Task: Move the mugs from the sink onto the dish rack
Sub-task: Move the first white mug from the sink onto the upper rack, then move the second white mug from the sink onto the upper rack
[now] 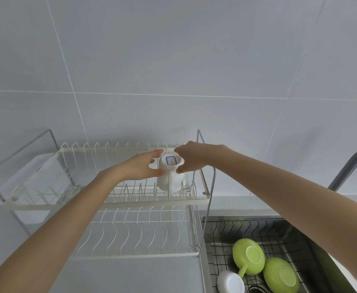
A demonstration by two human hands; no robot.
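Observation:
A white mug (170, 178) stands upside down at the right end of the dish rack's (101, 203) upper tier, handle towards me. My left hand (137, 166) cups its base from the left, thumb and fingers touching it. From the right, my right hand (194, 157) pinches the same base. In the sink (321, 246) at the lower right lie two green mugs, one (248, 259) beside the other (281, 274), both bottom up. A second white mug (230, 283) lies in front of them.
The rack has a lower tier (131, 255) of curved wires just left of the sink. A translucent tray (36, 176) fills the upper tier's left end. A dark faucet (346, 168) arches over the sink at the right. Grey tiled wall (173, 70) rises behind.

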